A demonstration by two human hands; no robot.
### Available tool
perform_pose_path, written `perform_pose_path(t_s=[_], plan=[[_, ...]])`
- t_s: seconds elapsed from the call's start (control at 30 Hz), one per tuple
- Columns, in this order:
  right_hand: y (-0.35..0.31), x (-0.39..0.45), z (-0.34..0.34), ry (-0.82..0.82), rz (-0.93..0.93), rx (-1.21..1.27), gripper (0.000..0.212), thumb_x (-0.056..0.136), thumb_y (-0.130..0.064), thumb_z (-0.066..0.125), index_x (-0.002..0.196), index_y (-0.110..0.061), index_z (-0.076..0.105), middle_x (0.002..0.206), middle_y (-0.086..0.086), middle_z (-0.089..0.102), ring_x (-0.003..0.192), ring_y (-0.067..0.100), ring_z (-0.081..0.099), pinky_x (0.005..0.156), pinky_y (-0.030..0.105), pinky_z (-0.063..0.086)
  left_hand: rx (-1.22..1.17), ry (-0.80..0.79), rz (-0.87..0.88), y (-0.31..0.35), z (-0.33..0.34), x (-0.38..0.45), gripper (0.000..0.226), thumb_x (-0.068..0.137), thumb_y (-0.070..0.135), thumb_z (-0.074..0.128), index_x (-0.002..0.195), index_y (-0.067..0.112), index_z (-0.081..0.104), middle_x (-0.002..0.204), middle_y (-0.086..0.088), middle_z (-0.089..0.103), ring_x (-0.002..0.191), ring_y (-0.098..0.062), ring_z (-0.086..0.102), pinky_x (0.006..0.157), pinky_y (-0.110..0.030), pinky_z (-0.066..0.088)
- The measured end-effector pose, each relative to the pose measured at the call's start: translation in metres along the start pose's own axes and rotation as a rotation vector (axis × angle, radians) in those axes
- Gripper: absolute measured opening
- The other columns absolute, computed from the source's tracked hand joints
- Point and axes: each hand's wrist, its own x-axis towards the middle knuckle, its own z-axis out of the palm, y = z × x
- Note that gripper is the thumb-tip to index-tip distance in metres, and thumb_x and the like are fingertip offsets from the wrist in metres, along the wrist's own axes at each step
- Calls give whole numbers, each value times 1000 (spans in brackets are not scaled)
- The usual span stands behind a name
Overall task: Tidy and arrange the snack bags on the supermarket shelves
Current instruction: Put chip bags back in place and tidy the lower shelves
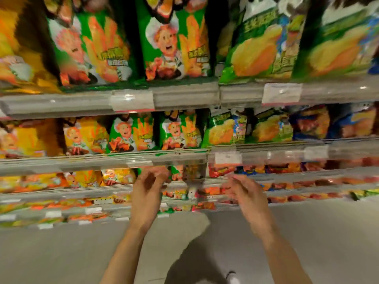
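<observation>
Since both hands hover empty mid-frame, left hand (149, 186) loosely curled, right hand (244, 191) relaxed, I'd square up the green bag (176, 172) between them gently.

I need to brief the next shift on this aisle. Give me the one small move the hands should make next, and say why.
Probably reach both hands forward to the bag on the third shelf and take hold of it. The left hand and right hand hover either side of it with loosely curled fingers; neither visibly holds anything, though the blur leaves that unsure.
</observation>
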Motion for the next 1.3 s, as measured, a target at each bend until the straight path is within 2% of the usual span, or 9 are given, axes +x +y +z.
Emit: perform_pose_path(t_s=[0.07, 0.13, 0.2, 0.37, 0.5, 0.6, 0.77, 1.13, 1.3], plan=[[-4, 6, -39, -54, -7, 7, 8, 99, -24, 67, 101, -24, 75, 93, 1, 79, 93, 22, 75, 91, 40, 59, 4, 50, 29, 9, 30, -14, 11, 98, 17, 67, 93, 24, 74, 94, 3, 77, 90, -20, 73, 72, -23, 57], [-7, 13, -77, -86, 1, 8, 9, 98, -25, 68, 98, -29, 76, 91, -3, 79, 89, 17, 76, 89, 35, 59, -13, 102, 36, 15, 57, -31, 8, 93, 25, 66, 94, 26, 74, 95, 9, 77, 89, -12, 72, 72, -22, 57], [-9, 22, -111, -105, -2, 15, 12, 96, -26, 69, 92, -34, 77, 90, -2, 79, 88, 18, 76, 85, 30, 61, -39, 142, 22, 18, 81, -44, 9, 97, 19, 66, 97, 23, 74, 94, 10, 77, 89, -10, 72, 74, -23, 56], [-6, 33, -177, -66, 37, 46, 7, 97, -21, 69, 95, -23, 76, 89, 2, 79, 84, 18, 76, 73, 18, 59, -80, 153, 6, 25, 131, -66, 8, 86, 35, 68, 87, 34, 76, 98, 0, 77, 93, -20, 72, 77, -31, 57], [-5, 36, -212, -9, 70, 66, 7, 99, -18, 67, 100, -17, 74, 86, -1, 80, 80, 10, 76, 68, 12, 56, -43, 107, 8, 18, 154, -68, 23, 100, 15, 65, 90, 32, 76, 98, 1, 77, 94, -24, 72, 84, -43, 57], [-7, 37, -230, 30, 89, 78, 8, 99, -14, 66, 99, -14, 74, 84, -2, 80, 76, 6, 75, 66, 13, 55, -30, 81, 0, 13, 165, -64, 26, 102, 15, 63, 91, 35, 76, 100, 4, 78, 98, -22, 73, 83, -40, 55], [-4, 43, -251, 61, 77, -11, 11, 100, -22, 66, 101, -16, 75, 88, 2, 79, 82, 16, 74, 75, 26, 59, -48, 61, -19, 0, 188, -60, 30, 102, 10, 59, 89, 32, 76, 97, 5, 78, 89, -11, 73, 79, -35, 54], [21, 83, -314, 11, 122, 31, 8, 100, -17, 66, 102, -13, 74, 86, 0, 80, 80, 8, 74, 72, 18, 57, 35, 93, -73, -24, 268, -75, 18, 101, 6, 58, 95, 14, 74, 94, 5, 77, 81, -14, 73, 79, -35, 52], [55, 124, -346, -54, 154, -7, 12, 98, -18, 68, 104, -10, 75, 91, 9, 78, 73, 5, 73, 64, 11, 54, 48, 184, -135, -60, 315, -82, 19, 102, 7, 59, 96, 17, 74, 92, 4, 79, 83, -13, 73, 79, -33, 54]])
